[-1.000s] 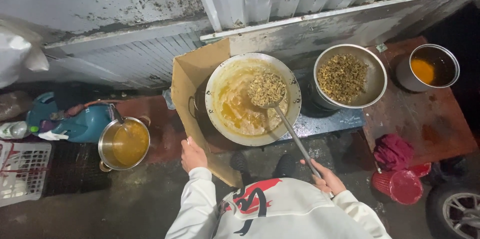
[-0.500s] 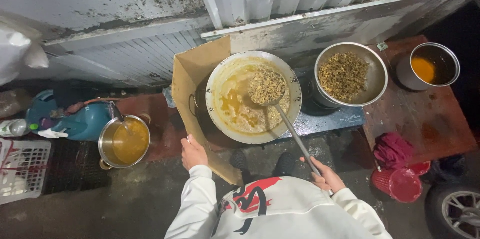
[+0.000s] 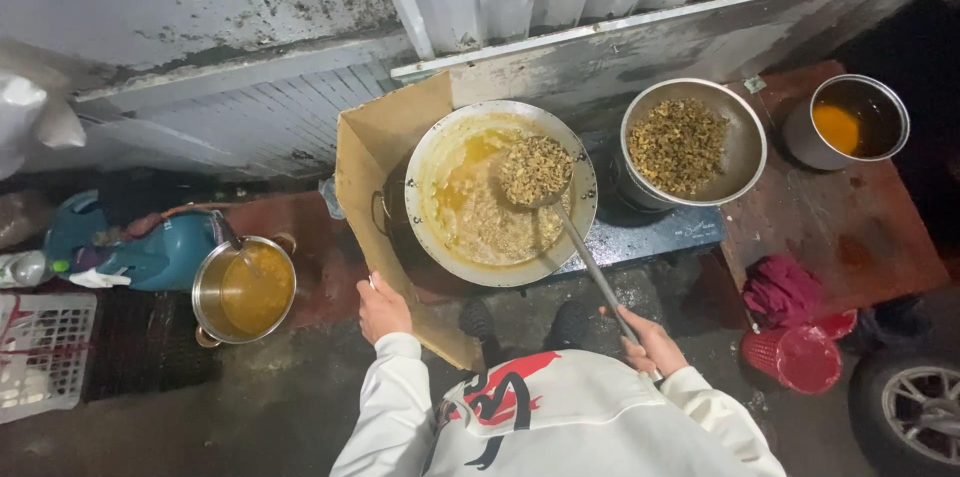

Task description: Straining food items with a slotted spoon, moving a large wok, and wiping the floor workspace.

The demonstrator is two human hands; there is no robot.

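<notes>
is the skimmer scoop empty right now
No, the skimmer held by the right hand is heaped with fried bits above the wok.

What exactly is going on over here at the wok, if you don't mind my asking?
A person in a white top is frying food outdoors. The right hand grips the long handle of a skimmer, whose bowl is heaped with browned pieces above the oil in the wok. The left hand holds the edge of a cardboard shield beside the wok. To the right, a metal bowl already holds fried pieces.
</notes>
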